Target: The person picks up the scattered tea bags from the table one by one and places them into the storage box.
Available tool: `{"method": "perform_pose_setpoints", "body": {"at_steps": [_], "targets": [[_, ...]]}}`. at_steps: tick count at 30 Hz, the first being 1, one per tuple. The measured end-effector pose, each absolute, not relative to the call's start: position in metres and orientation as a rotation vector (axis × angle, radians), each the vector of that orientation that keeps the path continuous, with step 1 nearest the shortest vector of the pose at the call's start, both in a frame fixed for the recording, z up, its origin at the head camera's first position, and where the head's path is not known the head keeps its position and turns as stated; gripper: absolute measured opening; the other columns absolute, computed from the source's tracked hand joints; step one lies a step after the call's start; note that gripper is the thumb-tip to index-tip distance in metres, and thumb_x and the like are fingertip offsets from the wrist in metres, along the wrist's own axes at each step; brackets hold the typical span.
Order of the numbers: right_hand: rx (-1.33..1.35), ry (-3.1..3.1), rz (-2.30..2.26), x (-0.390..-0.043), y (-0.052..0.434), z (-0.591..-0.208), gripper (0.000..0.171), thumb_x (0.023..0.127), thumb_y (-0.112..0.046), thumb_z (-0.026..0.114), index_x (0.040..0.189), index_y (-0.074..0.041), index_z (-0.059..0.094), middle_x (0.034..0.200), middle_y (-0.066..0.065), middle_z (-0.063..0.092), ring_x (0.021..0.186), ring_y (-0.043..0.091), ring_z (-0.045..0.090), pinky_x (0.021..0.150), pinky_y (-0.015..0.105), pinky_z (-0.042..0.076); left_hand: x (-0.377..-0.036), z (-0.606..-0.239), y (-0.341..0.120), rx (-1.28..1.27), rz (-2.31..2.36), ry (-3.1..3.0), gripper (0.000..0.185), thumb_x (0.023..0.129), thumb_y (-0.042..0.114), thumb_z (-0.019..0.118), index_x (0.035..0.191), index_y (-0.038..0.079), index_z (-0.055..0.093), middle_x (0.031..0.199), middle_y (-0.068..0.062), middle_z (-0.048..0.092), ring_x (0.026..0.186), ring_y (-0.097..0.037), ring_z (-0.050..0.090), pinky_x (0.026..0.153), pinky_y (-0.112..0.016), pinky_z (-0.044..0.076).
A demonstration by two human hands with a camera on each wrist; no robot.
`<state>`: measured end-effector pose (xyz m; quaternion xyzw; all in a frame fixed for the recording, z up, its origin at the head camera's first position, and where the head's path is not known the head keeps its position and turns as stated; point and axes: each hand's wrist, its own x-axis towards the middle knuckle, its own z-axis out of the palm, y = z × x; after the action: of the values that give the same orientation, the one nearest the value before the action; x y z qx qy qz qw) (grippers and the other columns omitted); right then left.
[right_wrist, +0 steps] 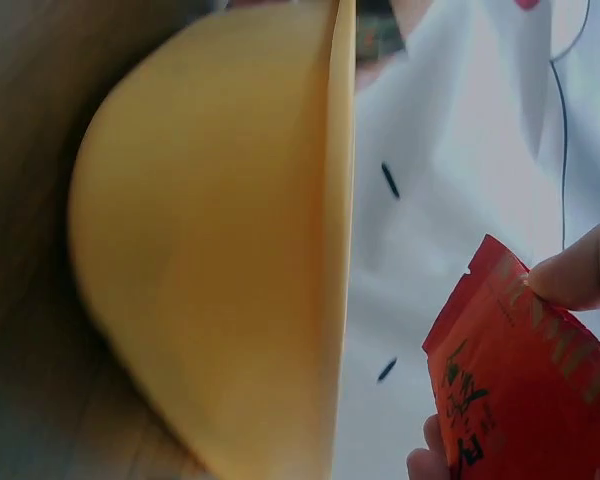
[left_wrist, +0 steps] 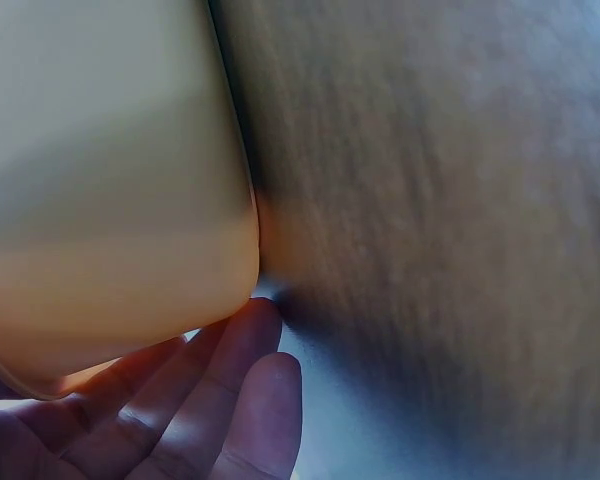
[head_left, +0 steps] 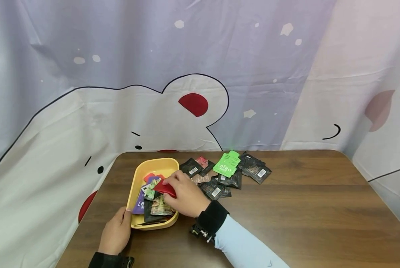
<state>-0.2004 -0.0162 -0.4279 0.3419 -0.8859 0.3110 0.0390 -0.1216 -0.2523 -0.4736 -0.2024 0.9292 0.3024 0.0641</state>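
Note:
A yellow plastic basket (head_left: 138, 175) stands at the left of the table, holding a purple sachet (head_left: 139, 204), black packets and others with printed pictures. My left hand (head_left: 115, 231) grips its near left corner, thumb at the rim; in the left wrist view the fingers (left_wrist: 265, 400) lie against the outer wall. Over the basket, my right hand (head_left: 186, 193) pinches a red tea sachet (right_wrist: 515, 370) between thumb and fingers. The right wrist view shows dark writing on this sachet, held beyond the basket's rim (right_wrist: 340, 200).
Right of the basket lies a loose pile of black sachets (head_left: 211, 190), with a bright green LeTea sachet (head_left: 227, 163) on top. The brown wooden table (head_left: 304, 208) stretches to the right. A printed curtain (head_left: 146, 119) hangs behind the table's far edge.

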Motion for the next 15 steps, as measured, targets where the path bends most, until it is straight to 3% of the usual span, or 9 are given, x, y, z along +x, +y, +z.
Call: {"method": "perform_pose_setpoints", "body": {"at_steps": [15], "targets": [[1.181, -2.626, 0.861, -0.187, -0.048, -0.434, 0.031, 0.095, -0.032, 0.063, 0.123, -0.018, 0.067, 0.118, 0.001, 0.057, 0.106, 0.012, 0.055, 0.093, 0.019, 0.049, -0.122, -0.476, -0.254, -0.592, 0.910, 2.829, 0.054, 0.111, 0.039, 0.027, 0.139, -0.001, 0.049, 0.121, -0.023, 0.062, 0.100, -0.031, 0.061, 0.085, -0.053, 0.050]]}}
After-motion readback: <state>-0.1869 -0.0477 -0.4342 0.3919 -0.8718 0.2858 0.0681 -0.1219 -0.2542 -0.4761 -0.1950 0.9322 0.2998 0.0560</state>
